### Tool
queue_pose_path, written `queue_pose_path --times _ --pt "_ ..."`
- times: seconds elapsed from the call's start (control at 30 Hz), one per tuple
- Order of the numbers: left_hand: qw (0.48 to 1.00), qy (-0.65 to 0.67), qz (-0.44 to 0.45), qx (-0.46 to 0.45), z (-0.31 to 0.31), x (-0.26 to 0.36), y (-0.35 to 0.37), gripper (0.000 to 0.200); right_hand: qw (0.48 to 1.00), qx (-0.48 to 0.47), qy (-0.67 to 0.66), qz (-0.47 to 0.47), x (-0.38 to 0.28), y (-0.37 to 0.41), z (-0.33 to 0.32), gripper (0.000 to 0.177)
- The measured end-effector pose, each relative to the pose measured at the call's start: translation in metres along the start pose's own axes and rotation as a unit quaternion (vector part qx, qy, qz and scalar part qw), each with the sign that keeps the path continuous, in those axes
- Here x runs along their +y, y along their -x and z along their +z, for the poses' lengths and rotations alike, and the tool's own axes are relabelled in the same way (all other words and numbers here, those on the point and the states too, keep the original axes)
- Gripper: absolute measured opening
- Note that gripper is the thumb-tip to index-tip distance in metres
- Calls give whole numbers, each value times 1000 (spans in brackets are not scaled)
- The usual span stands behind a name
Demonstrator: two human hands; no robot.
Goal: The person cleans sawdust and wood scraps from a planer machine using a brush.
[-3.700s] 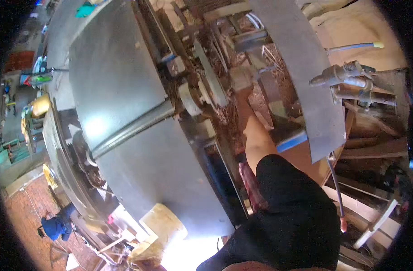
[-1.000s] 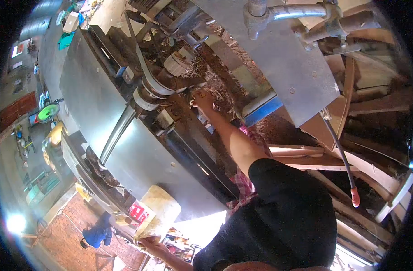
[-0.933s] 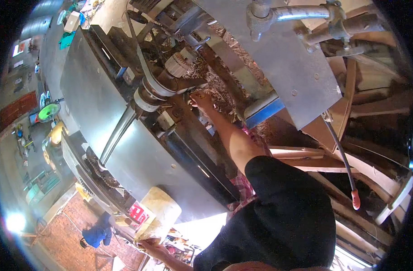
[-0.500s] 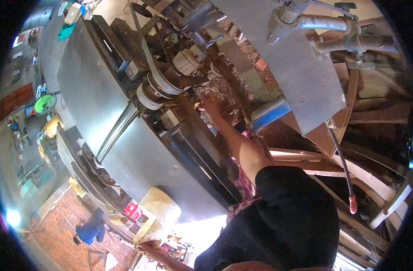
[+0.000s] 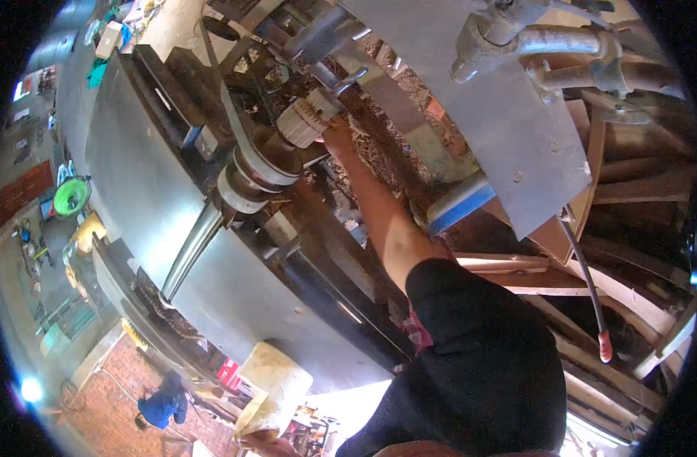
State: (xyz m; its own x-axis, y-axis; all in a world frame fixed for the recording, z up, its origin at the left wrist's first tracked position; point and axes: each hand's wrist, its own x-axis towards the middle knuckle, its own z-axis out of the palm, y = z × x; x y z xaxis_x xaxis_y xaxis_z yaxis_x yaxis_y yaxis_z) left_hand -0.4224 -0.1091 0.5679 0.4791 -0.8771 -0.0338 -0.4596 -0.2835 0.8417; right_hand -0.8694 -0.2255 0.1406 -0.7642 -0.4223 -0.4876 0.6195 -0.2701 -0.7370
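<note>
My right hand [image 5: 337,138] reaches down into the machine frame, beside a grey ribbed cylinder [image 5: 303,122] like a motor housing. Its fingers look curled; whatever they hold, if anything, is hidden. Nearby, a flat belt [image 5: 238,129] runs to a metal pulley and shaft assembly [image 5: 246,181] between smooth metal table plates [image 5: 147,175]. At the lower edge, my left hand [image 5: 266,443] is partly in view, near the bottom of a yellowed plastic container [image 5: 281,375]. I cannot make out its fingers.
A blue-edged bar [image 5: 461,207] and a rod with a red handle [image 5: 604,346] are on the right, near pipe fittings [image 5: 562,42]. Wood shavings lie under the frame. A person in blue [image 5: 163,407] bends over a brick floor; a green fan [image 5: 72,196] stands left.
My right hand has moved up and slightly left, from beside the pulley to the ribbed cylinder. My left hand has dropped lower in view. The whole view has shifted slightly.
</note>
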Motion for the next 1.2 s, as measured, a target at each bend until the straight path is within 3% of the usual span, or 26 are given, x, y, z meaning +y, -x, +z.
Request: queue_pose_path --times 0.03,0.07,0.1,0.13,0.27,0.33,0.37,0.4,0.43,0.47,0.5,0.53,0.73,0.83,1.07,1.1,1.13,1.2 --pt "1000 -7 4 -4 4 2 -3 51 998 -56 21 -6 1 -9 3 19" --pt "1000 -15 8 -9 8 4 -6 50 999 -50 18 -2 17 -23 4 19" --pt "1000 -24 11 -13 10 6 -8 50 962 -78 238 -108 45 -37 4 19" --pt "999 -33 14 -16 12 8 -11 50 866 -104 443 -206 70 -47 4 20" --pt "998 -58 32 -22 18 23 -21 50 885 4 358 -299 114 -43 22 21" --pt "997 -63 41 -21 22 30 -27 50 980 90 90 -156 66 -3 33 24" --pt "997 -64 44 -20 24 31 -29 50 850 160 343 -365 62 -4 25 27" --pt "997 -64 44 -19 25 31 -30 50 851 158 342 -366 63 -7 16 27" --pt "997 -62 44 -18 27 29 -31 50 961 102 72 -246 64 -12 7 26" --pt "997 -58 43 -17 31 26 -31 50 973 32 -205 -100 63 -21 0 25" --pt "998 -50 42 -15 36 22 -32 50 886 -45 -457 59 60 -31 0 25" --pt "998 -42 43 -13 41 18 -32 50 887 -56 -456 57 54 -39 8 25" --pt "999 4 50 4 71 3 -35 50 955 -60 -287 43 38 1 9 27" --pt "998 14 54 8 84 -1 -37 50 978 -47 -201 32 29 -43 49 28" --pt "998 16 65 9 102 -4 -42 50 1000 8 1 11 21 -77 61 31" --pt "998 17 67 8 106 -6 -43 50 995 -49 77 -26 20 -79 60 27" --pt "997 19 69 8 109 -6 -44 50 995 -51 75 -29 21 -83 66 27" --pt "997 18 77 11 113 -7 -46 50 979 -25 124 -161 33 -87 86 30"
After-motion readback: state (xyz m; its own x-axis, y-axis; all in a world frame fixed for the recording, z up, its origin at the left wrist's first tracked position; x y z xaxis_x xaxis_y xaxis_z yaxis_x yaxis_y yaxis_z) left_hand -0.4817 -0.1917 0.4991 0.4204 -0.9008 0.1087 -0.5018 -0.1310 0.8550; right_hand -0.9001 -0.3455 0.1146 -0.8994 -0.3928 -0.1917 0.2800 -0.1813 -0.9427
